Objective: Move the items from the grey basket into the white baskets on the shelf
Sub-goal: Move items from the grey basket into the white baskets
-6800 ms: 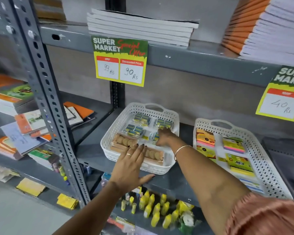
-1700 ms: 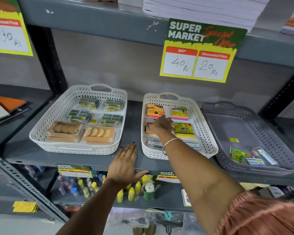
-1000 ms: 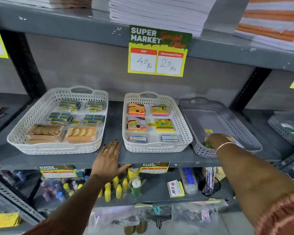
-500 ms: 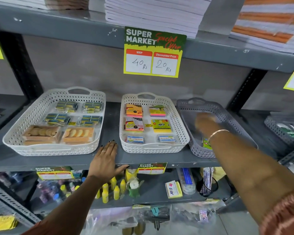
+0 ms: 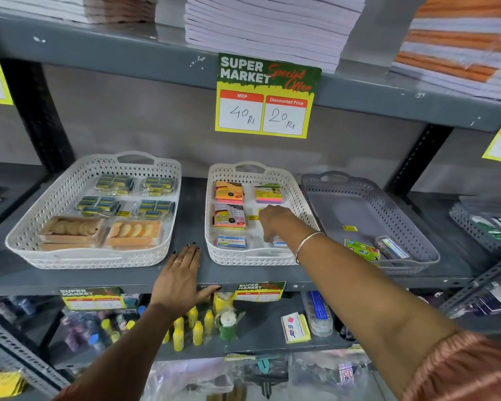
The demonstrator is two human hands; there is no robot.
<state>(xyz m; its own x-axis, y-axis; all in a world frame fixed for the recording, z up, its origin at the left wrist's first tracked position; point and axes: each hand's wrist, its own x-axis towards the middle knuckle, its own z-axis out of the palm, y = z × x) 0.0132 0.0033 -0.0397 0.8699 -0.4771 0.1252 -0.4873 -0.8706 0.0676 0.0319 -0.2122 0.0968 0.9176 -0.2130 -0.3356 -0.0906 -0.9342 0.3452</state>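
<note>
From my feed, the right hand (image 5: 275,222) is down inside the middle white basket (image 5: 297,186), fingers curled under, and I can't tell if they're holding anything. The left hand (image 5: 182,277) lies flat on the shelf's front edge (image 5: 26,280) between the two white baskets, fingers spread, thumb hooked over the lip. The grey basket (image 5: 402,218) sits at the shelf's right end with a green packet (image 5: 362,250) and a clear-wrapped one (image 5: 392,247) in its near corner.
</note>
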